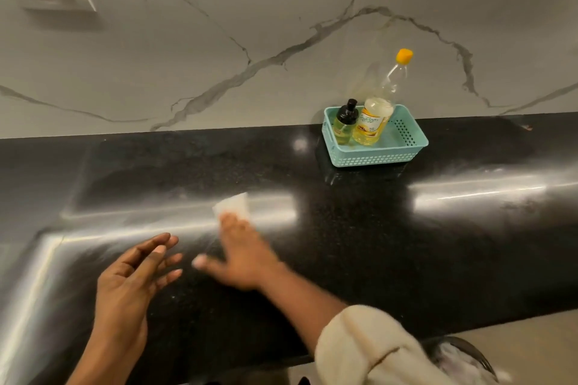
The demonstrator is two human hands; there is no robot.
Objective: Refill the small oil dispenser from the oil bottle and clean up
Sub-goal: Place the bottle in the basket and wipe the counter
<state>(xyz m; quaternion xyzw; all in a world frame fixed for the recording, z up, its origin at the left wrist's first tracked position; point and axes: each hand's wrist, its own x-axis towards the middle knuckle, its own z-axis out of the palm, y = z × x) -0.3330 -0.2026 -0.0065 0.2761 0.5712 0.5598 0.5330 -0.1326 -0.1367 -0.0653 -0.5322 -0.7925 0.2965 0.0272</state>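
Tissue [233,205] wipe on the tabletop [375,244]
Right hand [240,247], fingers straight, presses the tissue lying beyond its fingertips; left hand [131,272] hovers open just beside it.

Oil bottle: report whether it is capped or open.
Capped: an orange cap tops the oil bottle, which stands in the teal basket.

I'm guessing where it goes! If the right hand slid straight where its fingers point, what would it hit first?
The right hand presses a white tissue. Beyond that, the black countertop looks free up to the marble wall, probably. The teal basket sits off to the right.
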